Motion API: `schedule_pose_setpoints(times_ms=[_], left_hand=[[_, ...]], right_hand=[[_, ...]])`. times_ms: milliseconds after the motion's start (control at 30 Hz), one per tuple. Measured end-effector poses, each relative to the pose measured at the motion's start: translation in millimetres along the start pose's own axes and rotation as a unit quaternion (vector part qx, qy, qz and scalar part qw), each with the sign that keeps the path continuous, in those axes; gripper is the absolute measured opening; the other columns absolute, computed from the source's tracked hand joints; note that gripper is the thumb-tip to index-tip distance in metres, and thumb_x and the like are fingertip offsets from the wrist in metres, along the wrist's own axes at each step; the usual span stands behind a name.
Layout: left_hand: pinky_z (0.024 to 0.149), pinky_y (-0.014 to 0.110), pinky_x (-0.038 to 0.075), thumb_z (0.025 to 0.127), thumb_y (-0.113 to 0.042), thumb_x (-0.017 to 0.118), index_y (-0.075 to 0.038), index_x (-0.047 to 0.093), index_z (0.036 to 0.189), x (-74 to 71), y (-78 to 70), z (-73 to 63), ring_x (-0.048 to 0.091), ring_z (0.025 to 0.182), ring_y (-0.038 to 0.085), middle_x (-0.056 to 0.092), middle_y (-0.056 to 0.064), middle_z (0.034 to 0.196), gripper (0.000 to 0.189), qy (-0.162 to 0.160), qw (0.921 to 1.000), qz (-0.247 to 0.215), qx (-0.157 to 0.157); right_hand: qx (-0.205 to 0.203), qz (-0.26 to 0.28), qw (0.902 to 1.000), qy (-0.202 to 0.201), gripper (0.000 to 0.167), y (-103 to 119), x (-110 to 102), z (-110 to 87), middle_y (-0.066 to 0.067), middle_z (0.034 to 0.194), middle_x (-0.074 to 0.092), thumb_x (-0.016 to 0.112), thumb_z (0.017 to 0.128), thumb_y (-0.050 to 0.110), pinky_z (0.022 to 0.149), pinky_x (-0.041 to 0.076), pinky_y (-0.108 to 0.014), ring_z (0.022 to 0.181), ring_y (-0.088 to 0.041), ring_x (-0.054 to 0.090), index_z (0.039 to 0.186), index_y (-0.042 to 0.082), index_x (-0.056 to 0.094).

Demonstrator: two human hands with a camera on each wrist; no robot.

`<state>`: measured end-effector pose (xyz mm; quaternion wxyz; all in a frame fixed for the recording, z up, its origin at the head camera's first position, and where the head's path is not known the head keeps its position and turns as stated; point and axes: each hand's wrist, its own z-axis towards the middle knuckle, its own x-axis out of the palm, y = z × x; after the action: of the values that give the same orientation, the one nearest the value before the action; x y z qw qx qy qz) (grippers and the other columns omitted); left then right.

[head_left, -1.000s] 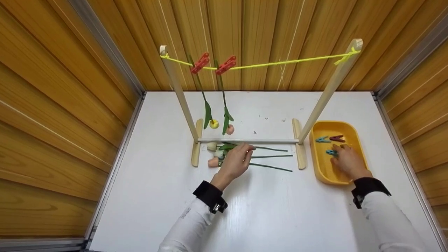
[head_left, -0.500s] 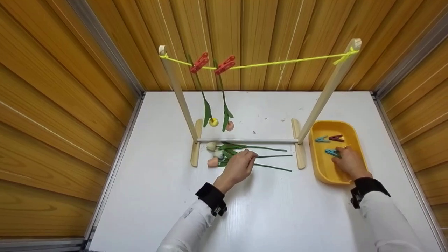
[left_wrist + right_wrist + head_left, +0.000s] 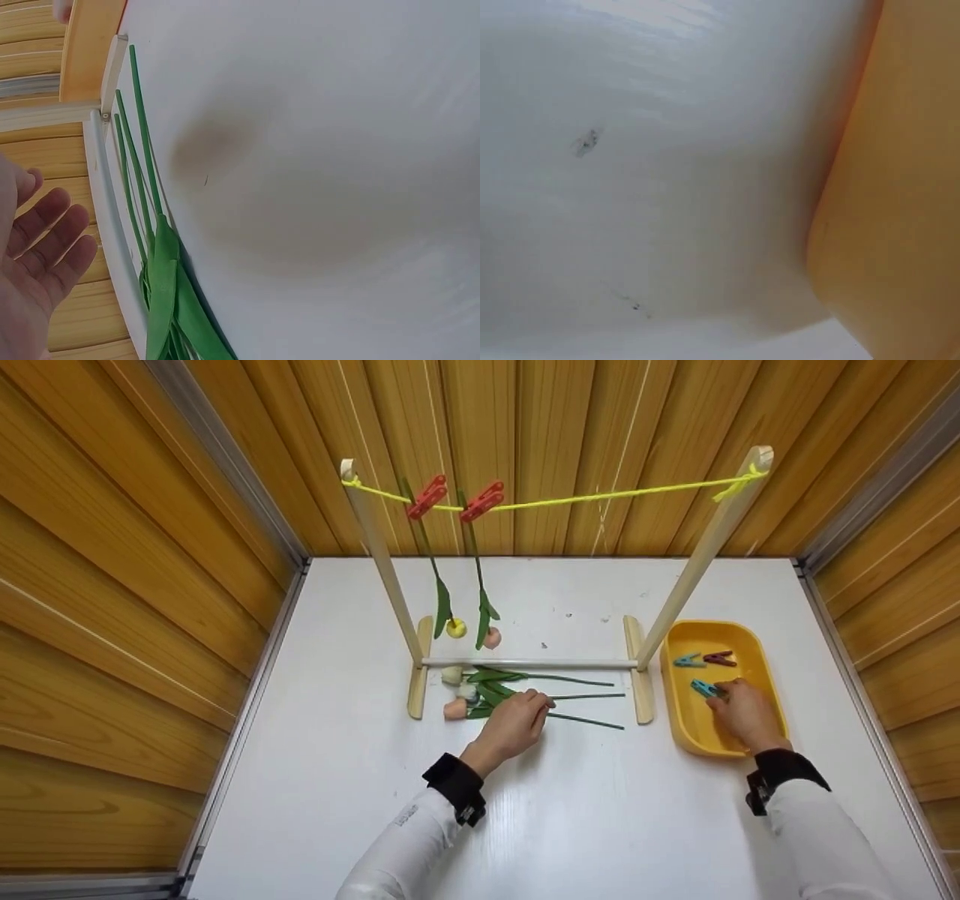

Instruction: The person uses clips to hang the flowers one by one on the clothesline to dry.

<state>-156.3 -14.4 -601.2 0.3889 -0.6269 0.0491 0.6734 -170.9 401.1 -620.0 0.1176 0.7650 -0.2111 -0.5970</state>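
Observation:
My right hand pinches a blue clothespin over the yellow tray. Its fingers are out of sight in the right wrist view, where only the tray's outer wall and the table show. Above the stems of the artificial tulips, my left hand holds nothing; in the left wrist view its fingers are loosely bent and apart. Three tulips lie side by side on the table: a cream one, a pale blue one and a peach one, stems pointing right.
A wooden stand carries a yellow cord. Two red clothespins on it hold a yellow tulip and a pink tulip upside down. Another blue clothespin and a dark red one lie in the tray.
My right hand has taken hold of the blue clothespin and shifted it slightly left. The left hand has drawn a little toward me, uncovering more of the leaves.

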Motion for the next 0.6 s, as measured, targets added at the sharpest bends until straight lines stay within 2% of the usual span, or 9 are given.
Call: schedule_pose_setpoints(times_ms=[167,367,533,600], left_hand=[[0.08,0.03,0.054,0.104,-0.015,0.047,-0.013,0.069,0.11,4.2,2.5,-0.4,0.068,0.09,0.018,0.07,0.002,0.097,0.023,0.013,0.9999,0.01,-0.004],[0.08,0.029,0.054,0.103,-0.016,0.048,-0.014,0.07,0.11,8.1,4.5,-0.5,0.067,0.09,0.018,0.069,0.002,0.095,0.022,0.013,0.9997,0.02,-0.002],[0.08,0.029,0.054,0.103,-0.016,0.049,-0.013,0.07,0.109,11.2,8.3,-2.0,0.067,0.09,0.018,0.069,0.002,0.095,0.022,0.015,0.9991,0.037,0.011],[0.082,0.029,0.054,0.103,-0.015,0.048,-0.013,0.069,0.109,12.3,9.9,-2.5,0.067,0.092,0.018,0.069,0.003,0.096,0.022,0.015,0.9989,0.043,0.014]], right_hand=[[-0.031,-0.002,0.9984,-0.048,0.049,0.8,1.5,-5.2,-0.042,0.124,0.052,0.058,0.098,0.018,0.097,0.043,-0.064,0.106,-0.052,0.054,0.132,-0.017,0.051],[-0.039,0.015,0.9959,-0.08,0.047,9.4,-1.9,-9.7,-0.038,0.124,0.051,0.057,0.1,0.018,0.094,0.046,-0.062,0.105,-0.049,0.055,0.133,-0.015,0.051],[-0.084,0.014,0.985,-0.15,0.037,21.2,-2.2,-15.4,-0.034,0.113,0.057,0.061,0.097,0.01,0.079,0.052,-0.056,0.089,-0.042,0.058,0.126,-0.014,0.058],[-0.101,0.017,0.9792,-0.175,0.035,26.6,-1.9,-17.1,-0.032,0.108,0.057,0.063,0.096,0.008,0.078,0.051,-0.055,0.086,-0.041,0.057,0.123,-0.014,0.06]])
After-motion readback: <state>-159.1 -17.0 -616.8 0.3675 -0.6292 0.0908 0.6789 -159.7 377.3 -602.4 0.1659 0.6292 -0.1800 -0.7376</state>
